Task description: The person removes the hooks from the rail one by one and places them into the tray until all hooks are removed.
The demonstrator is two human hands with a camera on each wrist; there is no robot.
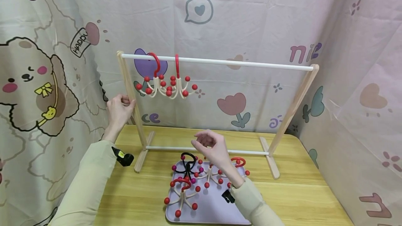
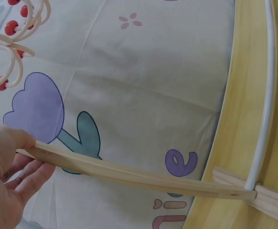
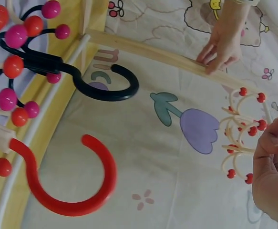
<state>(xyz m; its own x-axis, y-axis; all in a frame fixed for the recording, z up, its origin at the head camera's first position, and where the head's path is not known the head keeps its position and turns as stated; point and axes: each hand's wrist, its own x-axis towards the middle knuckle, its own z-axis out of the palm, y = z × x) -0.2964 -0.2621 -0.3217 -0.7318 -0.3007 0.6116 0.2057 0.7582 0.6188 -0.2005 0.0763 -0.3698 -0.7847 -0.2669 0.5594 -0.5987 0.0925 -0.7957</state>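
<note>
My left hand (image 1: 120, 111) pinches the left wooden post (image 2: 115, 171) of a small garment rack, thumb on one side and fingers on the other. Above the tray, my right hand (image 1: 213, 147) hovers with loosely curved fingers and nothing in them. Two multi-arm hangers with red hooks, a left one (image 1: 156, 79) and a right one (image 1: 178, 83), hang side by side from the white top rail (image 1: 232, 62). On the lilac tray (image 1: 204, 215) lie several similar hangers, among them a black one (image 1: 187, 166) and a red-hooked one (image 1: 182, 194) in front.
The rack stands on wooden feet, the right foot (image 1: 271, 163) near the table's right side, with a white lower bar (image 1: 176, 148) between them. Printed curtains (image 1: 201, 34) enclose the wooden table (image 1: 301, 198) at the back and sides.
</note>
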